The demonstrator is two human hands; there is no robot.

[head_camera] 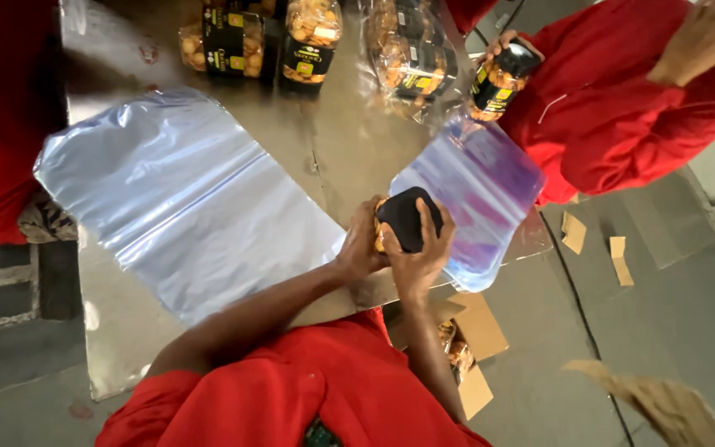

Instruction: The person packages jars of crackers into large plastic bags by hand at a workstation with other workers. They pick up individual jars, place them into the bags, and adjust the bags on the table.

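At table edge, gripping one black-lidded snack jar (405, 219) with left hand (360, 246) and right hand (420, 257), beside clear plastic bags (477, 194); black-and-yellow labelled jars (262, 37) lined up beyond.

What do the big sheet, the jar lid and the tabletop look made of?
Sheet: thin clear plastic film, glossy, creased, bluish sheen. Lid: probably matte black plastic. Tabletop: likely bare metal, dull grey and scuffed, with soft reflections.

the jar (407, 219) body hides under both hands; its contents barely show beneath the black lid.
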